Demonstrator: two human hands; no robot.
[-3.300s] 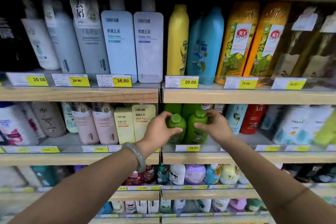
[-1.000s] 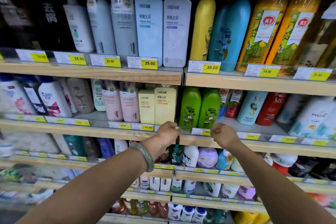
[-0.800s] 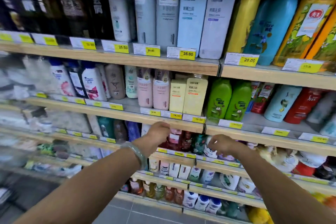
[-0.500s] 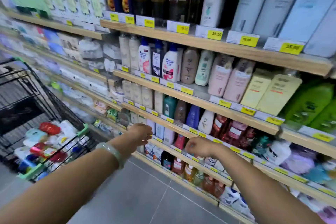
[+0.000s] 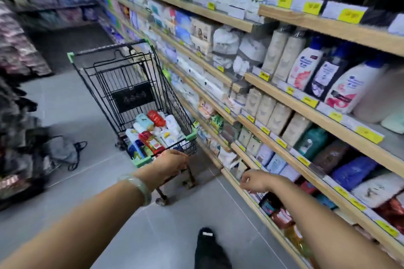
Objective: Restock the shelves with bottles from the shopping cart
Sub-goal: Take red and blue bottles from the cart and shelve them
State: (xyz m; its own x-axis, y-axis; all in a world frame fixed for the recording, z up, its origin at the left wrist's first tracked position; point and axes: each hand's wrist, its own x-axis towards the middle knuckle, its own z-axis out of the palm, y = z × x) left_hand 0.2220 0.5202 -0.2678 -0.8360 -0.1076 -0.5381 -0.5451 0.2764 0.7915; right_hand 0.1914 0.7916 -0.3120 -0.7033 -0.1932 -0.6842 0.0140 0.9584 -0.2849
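We turn from the shelves [image 5: 282,95] to the cart [image 5: 131,76] left of centre for more bottles [image 5: 156,119], heaped inside; left hand [image 5: 172,162] at its rim, grip unclear, right hand [image 5: 256,181] loosely curled, empty

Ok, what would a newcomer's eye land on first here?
A black shopping cart stands mid-aisle, piled with bottles. Wooden shelves packed with toiletries run down the right. The left hand is at the cart's near rim; the right hand hangs empty by the low shelves.
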